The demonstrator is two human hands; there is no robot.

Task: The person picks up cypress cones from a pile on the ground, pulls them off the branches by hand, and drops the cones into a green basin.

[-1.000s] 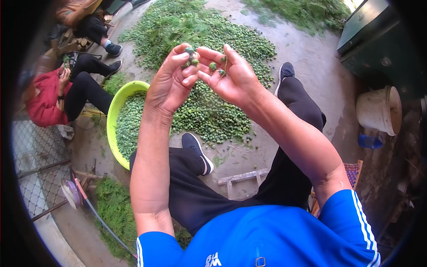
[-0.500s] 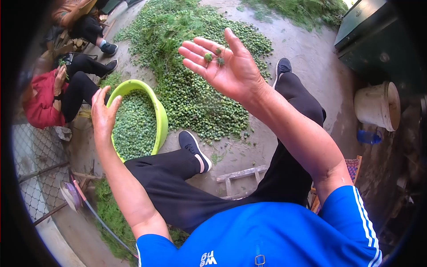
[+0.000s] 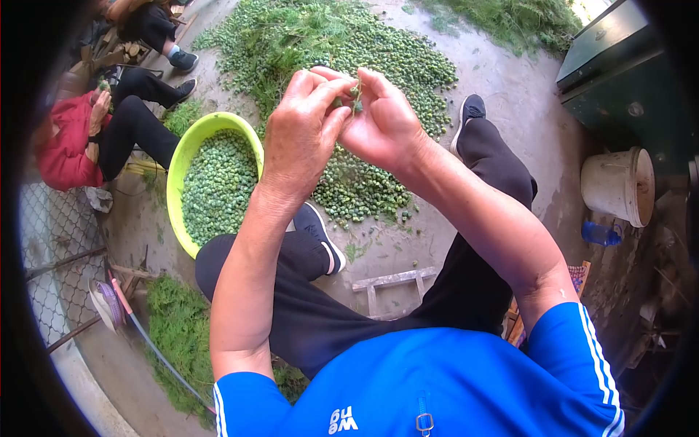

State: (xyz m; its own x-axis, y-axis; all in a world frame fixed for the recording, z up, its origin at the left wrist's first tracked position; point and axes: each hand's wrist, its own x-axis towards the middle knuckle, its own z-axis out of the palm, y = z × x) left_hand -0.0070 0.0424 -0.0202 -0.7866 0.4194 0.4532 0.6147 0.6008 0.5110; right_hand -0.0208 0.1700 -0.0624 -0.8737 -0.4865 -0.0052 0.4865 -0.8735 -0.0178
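In front of me, both hands meet above the pile of green cones [image 3: 364, 186]. My left hand [image 3: 297, 135] is closed, its thumb and fingertips pinching at a small green sprig [image 3: 357, 95]. My right hand [image 3: 386, 120] is cupped palm up around the same sprig and a few small round green cones, partly hidden by the fingers. Left of my left forearm stands a yellow-green tub [image 3: 177, 182] holding many of these round green cones [image 3: 222, 178].
Two people sit at the left, one in a red top [image 3: 65, 149]. Feathery green branches [image 3: 502, 18] lie at the back and more [image 3: 175, 335] at lower left. A white bucket [image 3: 608, 182] and blue bottle [image 3: 601, 233] stand right. A wooden frame [image 3: 393, 278] lies between my feet.
My left hand has moved from over the tub to my right hand and closed on the sprig. My right hand's fingers have curled in from lying open and flat.
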